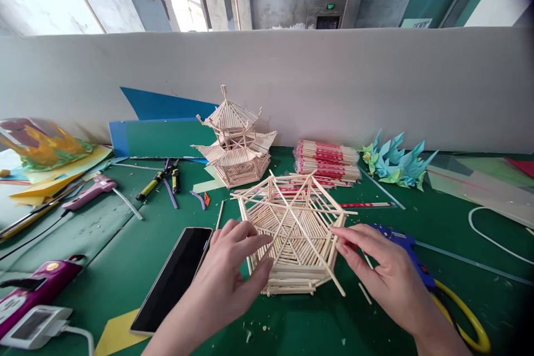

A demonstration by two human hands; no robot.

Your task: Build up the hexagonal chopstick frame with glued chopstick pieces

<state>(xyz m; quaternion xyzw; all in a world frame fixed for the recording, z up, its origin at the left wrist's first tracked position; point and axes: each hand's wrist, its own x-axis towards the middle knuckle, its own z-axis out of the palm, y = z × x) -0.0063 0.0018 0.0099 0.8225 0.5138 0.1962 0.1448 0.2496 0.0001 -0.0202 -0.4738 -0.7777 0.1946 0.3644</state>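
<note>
A many-sided frame of thin wooden sticks point(296, 258) sits before me, its base lined with sticks in nested rings. Long sticks cross over its top, and one diagonal stick point(319, 258) pokes out past the front edge. My left hand point(237, 261) is at the frame's left front, thumb and forefinger around the lower end of a crossing stick. At the right side, my right hand point(375, 267) has its thumb and fingertips closed on the frame's edge; the exact contact is partly hidden. Behind stands a two-tiered stick pagoda point(237, 144).
Wrapped bundles of sticks point(327, 158) and blue paper leaves point(400, 161) lie behind. A phone point(173, 278) lies left of the frame. A blue glue gun point(403, 247) is beside my right hand. Further left are pliers point(156, 181), a pink glue gun point(94, 192) and a power strip point(41, 292).
</note>
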